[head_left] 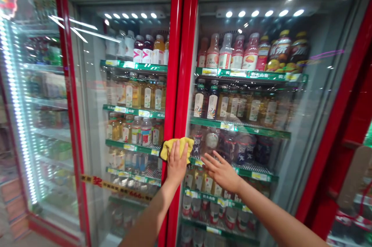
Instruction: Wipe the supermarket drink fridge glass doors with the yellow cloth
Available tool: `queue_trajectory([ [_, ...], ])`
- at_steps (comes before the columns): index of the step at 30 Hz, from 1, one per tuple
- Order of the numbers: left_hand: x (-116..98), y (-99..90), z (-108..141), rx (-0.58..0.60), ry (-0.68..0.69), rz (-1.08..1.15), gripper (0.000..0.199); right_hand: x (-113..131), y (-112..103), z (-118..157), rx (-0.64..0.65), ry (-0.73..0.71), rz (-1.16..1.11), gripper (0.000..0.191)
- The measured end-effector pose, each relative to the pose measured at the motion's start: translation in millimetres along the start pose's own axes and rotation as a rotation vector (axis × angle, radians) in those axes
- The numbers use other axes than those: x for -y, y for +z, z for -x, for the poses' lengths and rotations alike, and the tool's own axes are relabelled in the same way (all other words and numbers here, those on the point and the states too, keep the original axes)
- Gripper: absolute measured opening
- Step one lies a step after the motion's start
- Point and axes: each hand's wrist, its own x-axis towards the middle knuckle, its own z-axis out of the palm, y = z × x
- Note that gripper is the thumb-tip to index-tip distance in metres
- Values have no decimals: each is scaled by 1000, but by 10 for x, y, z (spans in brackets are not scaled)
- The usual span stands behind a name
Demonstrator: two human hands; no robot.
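Note:
My left hand [176, 166] presses a yellow cloth [166, 150] with a dark edge against the red door frames [180, 96] where the two fridge doors meet. Its fingers lie over the cloth, partly covering it. To the right, my right hand [223, 172] holds nothing, with fingers apart and stretched toward the right glass door [247, 100]. I cannot tell whether its fingertips touch the glass. Behind that hand, bottles and packs stand on green-edged shelves inside the fridge.
The left glass door [90, 131] shows more shelved bottles and carries a printed yellow strip [119, 188] low down. Farther left stands another lit cooler [43, 123]. A beige upright object [353, 177] is at the right edge, beside the red fridge side.

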Motion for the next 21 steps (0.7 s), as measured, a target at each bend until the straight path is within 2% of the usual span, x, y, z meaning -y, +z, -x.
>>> queue_trajectory([
  [3,-13,46,388,10,64,-24,80,-49,-59,110,40,-54,13,18],
  [5,-41,51,356,0,84,-21,81,-148,-132,103,57,-68,22,19],
  [7,-100,28,54,-27,99,-4,82,-272,-218,40,63,-57,43,20],
  [11,-300,-72,-841,-78,133,42,80,-441,-359,-118,23,6,87,19],
  [13,-398,-73,-1042,-89,110,80,78,-432,-380,-125,6,34,64,19],
  [15,-467,-8,-905,-80,46,114,79,-362,-364,-54,12,43,20,17],
  [16,-489,43,-717,-66,9,125,79,-312,-348,9,20,39,0,17],
  [19,-525,192,61,-13,-57,146,83,-175,-307,251,46,1,-33,16],
  [21,-550,255,439,-8,-104,146,85,-151,-317,393,66,-31,-36,17],
])
